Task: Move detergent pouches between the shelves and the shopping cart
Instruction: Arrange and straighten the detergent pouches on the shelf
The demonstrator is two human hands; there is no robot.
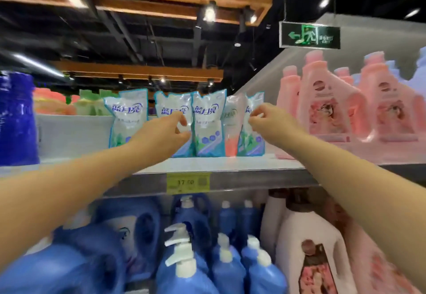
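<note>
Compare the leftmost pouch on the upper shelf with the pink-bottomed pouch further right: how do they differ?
Colour: the leftmost pouch is blue-green below, the pink-bottomed pouch pink-orange. View: the leftmost pouch shows nearly its whole front with blue lettering; the pink-bottomed pouch is wedged between two blue-green pouches, showing only a narrow strip. Both stand upright on the upper shelf, whitish at the top.

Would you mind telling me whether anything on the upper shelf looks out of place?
One pink pouch stands among the blue pouches on the upper shelf, second from the right; its colour breaks the otherwise matching row. Nothing looks spilled or torn.
</note>
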